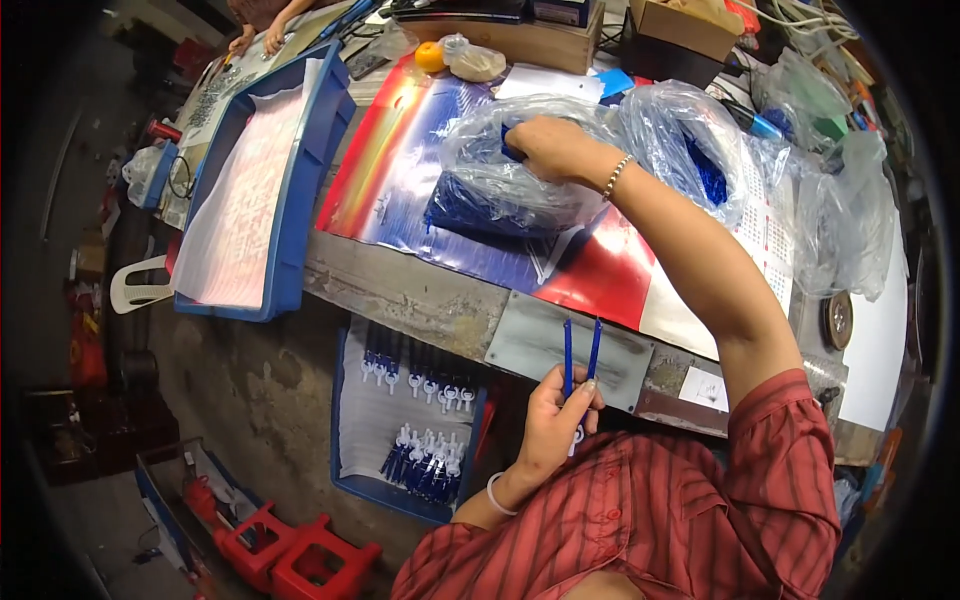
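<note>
two blue sticks [595, 345] sit pinched in left hand [547, 430], before clear bag [510, 188]; right hand [556, 150], outstretched, touches it, hold unclear; blue tray [317, 150] leftward.

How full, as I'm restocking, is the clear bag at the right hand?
Not empty: blue pieces show in the clear bag, but its creases hide how full.

The right arm [708, 258], bent at the elbow [765, 340], stretches forward and leftward to the right hand [556, 150], knuckles up, its fingertips hidden and its grip hard to judge. The left hand [550, 420] sits low before the torso [600, 510], thumb [578, 402] and fingers pinched together, wrist [508, 487] angled inward.
</note>
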Available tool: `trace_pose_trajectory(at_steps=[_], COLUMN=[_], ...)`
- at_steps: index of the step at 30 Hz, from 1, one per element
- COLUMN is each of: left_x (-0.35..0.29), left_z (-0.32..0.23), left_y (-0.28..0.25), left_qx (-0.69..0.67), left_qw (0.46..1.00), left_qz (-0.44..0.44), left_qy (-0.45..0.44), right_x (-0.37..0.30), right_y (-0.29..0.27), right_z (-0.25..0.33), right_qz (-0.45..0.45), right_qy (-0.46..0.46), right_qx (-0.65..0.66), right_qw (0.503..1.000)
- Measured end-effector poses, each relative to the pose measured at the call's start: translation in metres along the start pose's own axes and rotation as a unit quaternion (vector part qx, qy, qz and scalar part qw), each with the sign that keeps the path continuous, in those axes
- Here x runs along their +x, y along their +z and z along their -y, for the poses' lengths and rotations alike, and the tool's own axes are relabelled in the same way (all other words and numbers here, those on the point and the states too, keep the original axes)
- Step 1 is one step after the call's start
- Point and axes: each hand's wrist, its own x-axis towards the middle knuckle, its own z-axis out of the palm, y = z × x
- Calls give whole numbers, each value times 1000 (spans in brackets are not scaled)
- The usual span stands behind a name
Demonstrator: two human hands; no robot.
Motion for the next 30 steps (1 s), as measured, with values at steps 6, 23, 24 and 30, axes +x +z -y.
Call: trace_pose_trajectory(at_steps=[6, 23, 24, 30], left_x=[3, 8, 8, 6], left_z=[0, 17, 18, 29], left_y=[-2, 21, 26, 58], left_qx=[-19, 8, 12, 51], left_qw=[1000, 999, 998, 997], left_qz=[-9, 31, 38, 37], left_qy=[-17, -44, -50, -53], right_x=[-11, -286, -299, -343], right_y=[1, -14, -6, 4], right_z=[-8, 25, 29, 31], right_qz=[-91, 14, 0, -55], right_qy=[-51, 175, 176, 160], right_qx=[41, 492, 521, 485], right_qw=[994, 852, 835, 858])
